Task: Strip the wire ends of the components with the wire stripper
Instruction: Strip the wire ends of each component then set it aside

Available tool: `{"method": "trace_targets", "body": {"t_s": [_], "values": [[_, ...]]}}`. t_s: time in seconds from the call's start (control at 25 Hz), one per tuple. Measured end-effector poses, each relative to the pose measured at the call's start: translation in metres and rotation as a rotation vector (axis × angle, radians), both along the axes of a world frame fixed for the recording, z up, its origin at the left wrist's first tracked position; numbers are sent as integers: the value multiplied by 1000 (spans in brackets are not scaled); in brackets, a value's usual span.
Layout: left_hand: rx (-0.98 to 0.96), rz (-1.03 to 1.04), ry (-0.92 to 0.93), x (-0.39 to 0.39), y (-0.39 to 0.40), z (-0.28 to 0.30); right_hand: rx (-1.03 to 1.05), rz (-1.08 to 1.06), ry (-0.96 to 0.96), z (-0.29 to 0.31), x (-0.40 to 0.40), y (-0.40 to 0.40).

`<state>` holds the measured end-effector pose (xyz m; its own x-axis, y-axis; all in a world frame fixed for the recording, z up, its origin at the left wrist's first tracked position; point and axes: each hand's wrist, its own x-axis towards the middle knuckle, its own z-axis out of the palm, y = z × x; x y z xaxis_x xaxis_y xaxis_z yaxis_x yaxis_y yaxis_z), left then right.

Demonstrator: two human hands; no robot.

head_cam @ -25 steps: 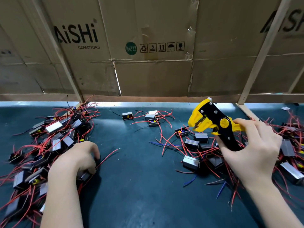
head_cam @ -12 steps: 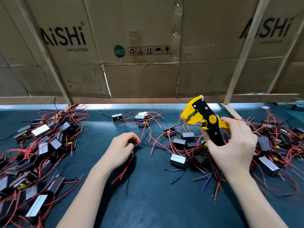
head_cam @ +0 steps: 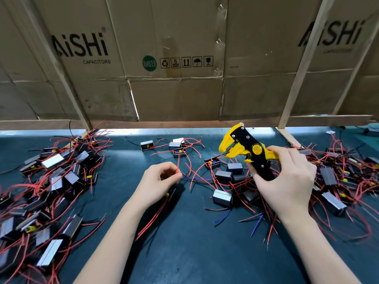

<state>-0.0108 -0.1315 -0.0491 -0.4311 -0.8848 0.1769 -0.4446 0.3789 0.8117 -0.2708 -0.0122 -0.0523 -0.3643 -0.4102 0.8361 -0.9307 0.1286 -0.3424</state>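
Hidden under the hands, lost at the edges

The left hand (head_cam: pixel 159 182) covers most of the component (head_cam: pixel 171 192) it holds; the right hand (head_cam: pixel 287 181) hides the wire stripper (head_cam: pixel 249 152) handles in its grip. The left component pile (head_cam: pixel 51 181) runs off frame, and the far-right pile (head_cam: pixel 344 175) blurs together.

We see the wire stripper (head_cam: pixel 247 153), yellow and black, held up above the mat with its head pointing left and its mouth gaping. Small black-and-silver components (head_cam: pixel 222 198) with thin red wires (head_cam: pixel 178 163) lie in heaps left, right and centre; one red wire stands upright, pinched near its tip.
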Motion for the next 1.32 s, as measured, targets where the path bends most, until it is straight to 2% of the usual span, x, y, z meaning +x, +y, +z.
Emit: {"method": "trace_targets", "body": {"t_s": [0.08,0.16,0.2,0.32,0.36,0.4,0.48,0.56,0.68,0.8,0.88,1.0,1.08,1.16,1.32], "values": [[45,12,44,1,-1,1,12,30,-67,3,5,2],[-5,58,-25,1,-2,-2,39,195,-298,10,9,5],[-48,105,-56,0,-2,-4,102,369,-499,16,12,5],[-94,257,-6,1,-7,-6,379,1149,-1130,27,31,11],[-82,287,27,2,-9,-6,477,1336,-1233,26,39,11],[-68,300,49,3,-10,-6,593,1445,-1243,24,49,12],[-52,291,40,4,-10,-7,789,1365,-1086,15,63,10],[-41,260,9,4,-8,-7,853,1135,-920,11,71,5],[3,231,-8,7,-6,-7,747,859,-724,11,62,-3],[-8,220,-79,7,-4,-7,567,605,-672,13,39,-9],[-44,201,-122,6,-4,-6,466,430,-542,8,20,-15],[-80,178,-119,4,-4,-6,529,132,-304,-1,-9,-21],[-68,163,-61,4,-3,-6,571,-4,-268,-8,-22,-19],[-7,148,26,1,-3,-6,448,51,-287,-9,-23,-17],[217,88,298,-5,-1,-4,86,410,-475,5,3,-6]]}}
